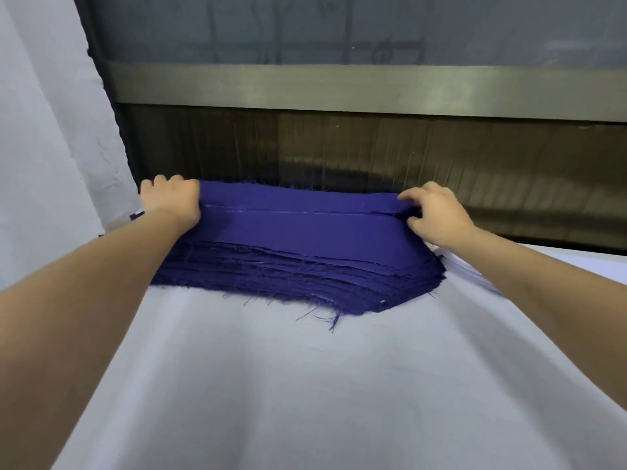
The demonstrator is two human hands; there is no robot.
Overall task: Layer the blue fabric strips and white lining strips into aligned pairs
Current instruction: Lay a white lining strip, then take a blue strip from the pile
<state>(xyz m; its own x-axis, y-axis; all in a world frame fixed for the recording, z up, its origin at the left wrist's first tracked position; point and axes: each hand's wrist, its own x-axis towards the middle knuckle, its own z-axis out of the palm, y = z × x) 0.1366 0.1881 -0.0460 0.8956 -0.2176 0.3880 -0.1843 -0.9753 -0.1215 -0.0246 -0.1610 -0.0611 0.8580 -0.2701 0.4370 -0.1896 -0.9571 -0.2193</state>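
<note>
A big pile of blue fabric strips sits on the far side of the table, with loose threads sticking out along its near edge. The left hand curls its fingers over the pile's left end. The right hand pinches the top strip's right end. Some white lining strips peek out beside the pile, under the right arm. A white cloth covers the table. A dark panel stands behind.

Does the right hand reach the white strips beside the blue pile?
Probably yes: the white strips lie uncovered just beside the right hand, though it is busy pinching the blue pile.
</note>
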